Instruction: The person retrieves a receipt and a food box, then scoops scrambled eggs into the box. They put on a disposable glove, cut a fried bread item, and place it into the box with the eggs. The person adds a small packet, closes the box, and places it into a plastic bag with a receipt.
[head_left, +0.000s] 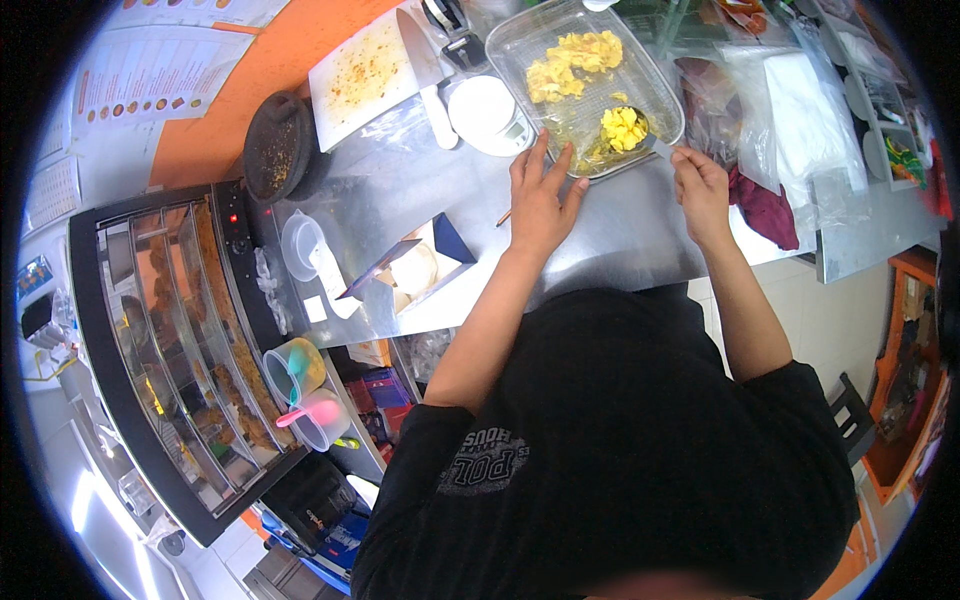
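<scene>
Left hand (540, 200) lay flat on the steel desk (400, 190), fingers (533, 160) spread and open, holding nothing; fingertips touched the near rim of the clear glass dish (650, 75). Right hand (700, 190) was closed around the handle of a spoon (655, 143), fingers curled tight on it. The spoon bowl sat inside the dish at its near right corner, loaded with yellow chunks (622, 128). A bigger pile of the same yellow food (572, 62) lay further back in the dish.

Around it: a white round kitchen scale (485, 112) just left of the dish, a knife (425, 70) resting across the edge of a white cutting board (360, 75) strewn with crumbs, and a dark round lid-like disc (277, 145) left of the board. Near the desk's front edge sat an open small box (415, 270) and a clear tub (298, 243). A glass-fronted cabinet (180, 350) with trays of browned items stood on the left, with two plastic cups (305, 390) next to it. Clear plastic bags (790, 100) and a dark red cloth (765, 205) lay right of the dish. Can't tell what the yellow food is.
</scene>
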